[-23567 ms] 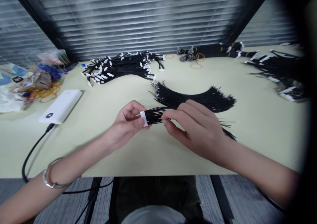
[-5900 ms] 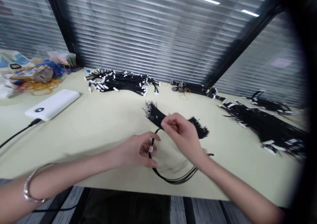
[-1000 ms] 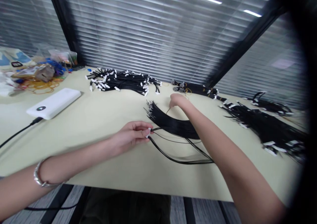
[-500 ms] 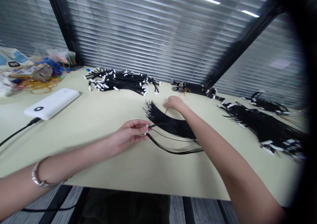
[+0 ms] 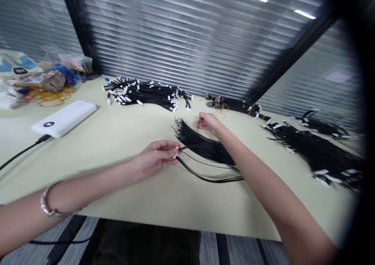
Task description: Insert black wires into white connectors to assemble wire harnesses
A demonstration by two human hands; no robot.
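Between the thumb and fingers of my left hand [image 5: 159, 154] is a small white connector [image 5: 176, 152], with several thin black wires running from it to the right. My right hand [image 5: 207, 123] is closed in a pinch on a single thin black wire [image 5: 198, 128], above the far side of a fanned bundle of black wires [image 5: 202, 142]. The bundle lies on the table, its metal-tipped ends pointing left. My right forearm hides the bundle's other end.
Behind lies a pile of black cables with white connectors [image 5: 146, 94]. Tied bundles [image 5: 234, 104] and a loose wire heap [image 5: 310, 147] are on the right. On the left sit a white power bank [image 5: 64, 118] with a cable, rubber bands [image 5: 51, 97] and plastic bags.
My right hand has turned, so its pinching fingers and the wire between them now show. My left hand keeps its hold on the connector. The whole view has shifted slightly.
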